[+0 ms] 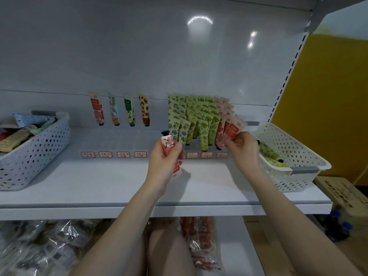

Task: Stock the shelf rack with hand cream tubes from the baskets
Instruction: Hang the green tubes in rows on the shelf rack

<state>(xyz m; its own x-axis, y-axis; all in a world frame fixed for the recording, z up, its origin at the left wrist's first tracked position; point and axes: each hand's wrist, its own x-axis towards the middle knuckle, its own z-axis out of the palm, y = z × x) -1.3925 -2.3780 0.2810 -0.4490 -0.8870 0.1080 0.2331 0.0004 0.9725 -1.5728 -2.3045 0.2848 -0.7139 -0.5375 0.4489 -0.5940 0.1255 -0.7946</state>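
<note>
My left hand grips a pink floral hand cream tube, black cap up, in front of the clear rack. My right hand pinches the front red-and-pink tube in the rack's rightmost row. The rack holds full rows of blue-flower, green and pink tubes on its right half. Four single tubes stand in the left slots. A white basket at the right holds a few green tubes. A blue-grey basket at the left holds several mixed tubes.
The white shelf board runs in front of the rack, with price labels along the rack's front. Bagged goods lie on the lower shelf. Cardboard boxes and blue-capped bottles stand at the right, by a yellow wall.
</note>
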